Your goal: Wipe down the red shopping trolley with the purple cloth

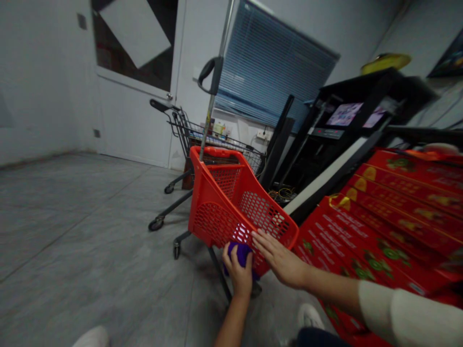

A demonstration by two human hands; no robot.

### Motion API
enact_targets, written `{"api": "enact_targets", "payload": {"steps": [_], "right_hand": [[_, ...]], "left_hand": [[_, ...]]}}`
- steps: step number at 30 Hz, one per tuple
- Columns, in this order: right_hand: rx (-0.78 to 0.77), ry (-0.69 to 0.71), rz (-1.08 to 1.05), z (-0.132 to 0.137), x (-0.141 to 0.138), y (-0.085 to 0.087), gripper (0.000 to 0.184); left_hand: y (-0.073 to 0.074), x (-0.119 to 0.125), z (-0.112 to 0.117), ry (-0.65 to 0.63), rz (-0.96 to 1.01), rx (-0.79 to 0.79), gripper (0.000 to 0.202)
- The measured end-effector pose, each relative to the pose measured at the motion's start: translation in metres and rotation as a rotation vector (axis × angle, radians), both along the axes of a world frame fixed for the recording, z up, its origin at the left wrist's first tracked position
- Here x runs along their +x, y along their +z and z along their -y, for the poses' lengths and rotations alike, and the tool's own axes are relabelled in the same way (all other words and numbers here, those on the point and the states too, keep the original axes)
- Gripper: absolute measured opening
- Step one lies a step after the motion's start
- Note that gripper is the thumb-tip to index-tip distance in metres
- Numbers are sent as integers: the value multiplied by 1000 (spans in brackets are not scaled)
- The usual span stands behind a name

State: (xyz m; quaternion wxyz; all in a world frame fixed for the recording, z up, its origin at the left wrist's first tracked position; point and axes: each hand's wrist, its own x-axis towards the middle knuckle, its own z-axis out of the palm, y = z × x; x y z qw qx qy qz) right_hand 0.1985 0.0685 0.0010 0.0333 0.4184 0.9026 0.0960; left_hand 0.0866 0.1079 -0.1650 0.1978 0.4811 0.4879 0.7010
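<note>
Two hands [240, 277] [284, 262], one purple cloth [243, 254], one red cart [213, 219], one wire cart [231, 141].

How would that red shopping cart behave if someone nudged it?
The red cart would probably roll readily, given the small wheel beneath it. Its sides look like moulded plastic, so they may feel fairly stiff. With so many holes, its basket is perhaps light for its size.

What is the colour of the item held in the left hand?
The item is purple; the head view, the only one, shows it.
</note>
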Motion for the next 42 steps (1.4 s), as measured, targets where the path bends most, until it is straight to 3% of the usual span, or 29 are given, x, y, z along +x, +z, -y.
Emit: {"api": "enact_targets", "payload": {"steps": [4,6,8,11,13,15,20,23,29,35,38,42], "right_hand": [[6,-45,15,1,-28,0,80],[11,-62,5,1,-46,-1,82],[7,-65,-26,1,-65,0,81],[-39,-22,-93,1,-82,6,78],[-71,13,-126,0,-81,12,77],[-76,31,-133,-1,-68,15,77],[-96,15,-78,1,-27,11,81],[-98,-58,-61,7,-21,5,86],[-86,-129,-58,22,-41,1,87],[-83,-187,-93,25,-83,-1,97],[-141,-105,-84,16,-96,9,100],[-269,213,-36,-7,-87,32,90]], "left_hand": [[28,-28,-19,3,93,9,38],[34,-44,-25,-29,72,35,37],[28,-58,-26,-73,35,48,36],[5,-76,-21,-106,2,33,36],[-6,-84,-16,-88,6,7,35],[-6,-90,-12,-62,11,10,34],[29,-92,-6,-133,-89,121,37],[42,-87,-7,-122,-103,142,40],[47,-90,-20,-34,27,110,36],[52,-124,-46,-139,40,86,38],[51,-141,-59,-210,55,58,41],[47,-151,-58,-270,104,32,43]]}}
